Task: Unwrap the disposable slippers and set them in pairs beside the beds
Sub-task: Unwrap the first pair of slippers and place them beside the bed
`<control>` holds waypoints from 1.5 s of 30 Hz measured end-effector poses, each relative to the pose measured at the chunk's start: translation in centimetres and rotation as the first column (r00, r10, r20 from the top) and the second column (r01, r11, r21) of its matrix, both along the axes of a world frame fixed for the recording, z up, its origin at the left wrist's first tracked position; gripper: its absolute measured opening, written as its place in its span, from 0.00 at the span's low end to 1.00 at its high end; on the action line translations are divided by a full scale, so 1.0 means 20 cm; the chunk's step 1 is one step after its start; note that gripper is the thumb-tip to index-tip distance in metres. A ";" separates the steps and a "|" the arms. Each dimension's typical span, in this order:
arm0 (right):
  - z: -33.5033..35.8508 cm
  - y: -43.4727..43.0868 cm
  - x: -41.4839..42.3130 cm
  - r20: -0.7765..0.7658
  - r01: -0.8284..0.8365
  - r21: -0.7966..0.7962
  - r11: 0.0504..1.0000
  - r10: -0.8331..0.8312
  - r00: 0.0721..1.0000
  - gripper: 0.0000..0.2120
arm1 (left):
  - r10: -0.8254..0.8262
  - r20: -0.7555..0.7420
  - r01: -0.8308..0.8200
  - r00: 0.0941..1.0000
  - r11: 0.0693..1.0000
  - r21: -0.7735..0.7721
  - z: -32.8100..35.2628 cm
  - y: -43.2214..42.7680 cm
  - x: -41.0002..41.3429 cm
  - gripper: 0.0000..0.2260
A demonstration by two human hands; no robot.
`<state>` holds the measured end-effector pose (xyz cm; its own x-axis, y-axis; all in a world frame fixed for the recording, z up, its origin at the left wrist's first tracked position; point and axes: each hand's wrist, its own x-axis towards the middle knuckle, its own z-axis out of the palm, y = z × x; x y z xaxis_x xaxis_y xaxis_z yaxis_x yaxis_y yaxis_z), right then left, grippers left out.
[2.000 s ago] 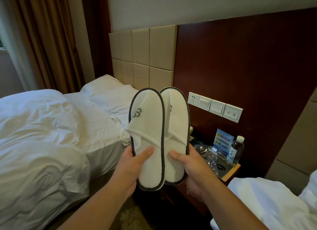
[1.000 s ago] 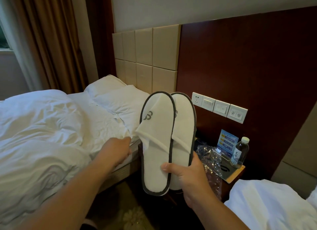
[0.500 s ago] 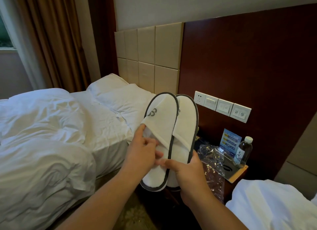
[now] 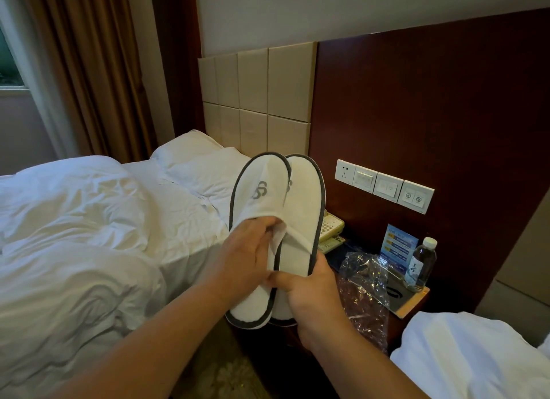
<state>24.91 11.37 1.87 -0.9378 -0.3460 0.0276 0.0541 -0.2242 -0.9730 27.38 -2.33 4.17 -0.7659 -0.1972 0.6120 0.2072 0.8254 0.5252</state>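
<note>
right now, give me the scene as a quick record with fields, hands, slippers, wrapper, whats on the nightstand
slippers: white pair, grey trim, unwrapped, held up side by side and overlapping
left hand: fingers curled under the band of the left-hand slipper
right hand: grips the pair near the heels
wrapper: crumpled clear plastic on the nightstand
also on nightstand: water bottle, phone, blue card
set beside a bed: not yet
</note>
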 end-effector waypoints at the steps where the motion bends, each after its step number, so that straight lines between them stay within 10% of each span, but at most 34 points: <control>1: 0.00 0.00 0.00 -0.002 0.007 0.001 1.000 -0.007 1.000 0.32 | 0.043 -0.002 -0.043 0.999 0.999 -0.024 0.00 -0.01 -0.01 0.08; 5: 0.00 -0.01 0.00 -0.011 0.029 -0.005 1.000 -0.029 1.000 0.31 | 0.249 0.119 -0.245 0.961 0.968 -0.046 0.05 -0.02 -0.04 0.09; 11: 0.00 0.00 0.00 0.036 -0.034 0.031 0.999 0.033 0.999 0.32 | 0.074 0.168 -0.108 0.983 0.972 0.207 0.17 0.02 -0.03 0.06; 17: 0.01 0.00 -0.01 0.041 -0.032 0.039 0.999 0.030 0.999 0.32 | 0.046 0.437 -0.092 0.898 0.992 0.083 0.24 0.01 -0.06 0.10; 30: 0.03 -0.05 0.01 -0.003 -0.105 0.041 0.994 0.105 0.994 0.30 | 0.115 0.013 -0.112 0.993 0.934 0.340 0.24 0.00 0.00 0.16; 35: 0.06 -0.06 0.00 -0.039 -0.123 0.058 0.991 0.126 0.991 0.31 | 0.274 0.662 -0.400 0.697 0.915 0.043 0.31 -0.03 -0.09 0.16; 45: 0.08 -0.07 0.02 -0.088 -0.171 0.063 0.983 0.176 0.980 0.28 | 0.366 0.656 -0.322 0.660 0.927 -0.194 0.32 -0.21 -0.12 0.19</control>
<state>25.34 9.92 3.42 -0.8577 -0.5065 0.0885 -0.0041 -0.1654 -0.9862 24.98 -6.51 10.61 -0.8575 -0.5142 -0.0174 -0.4852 0.7971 0.3593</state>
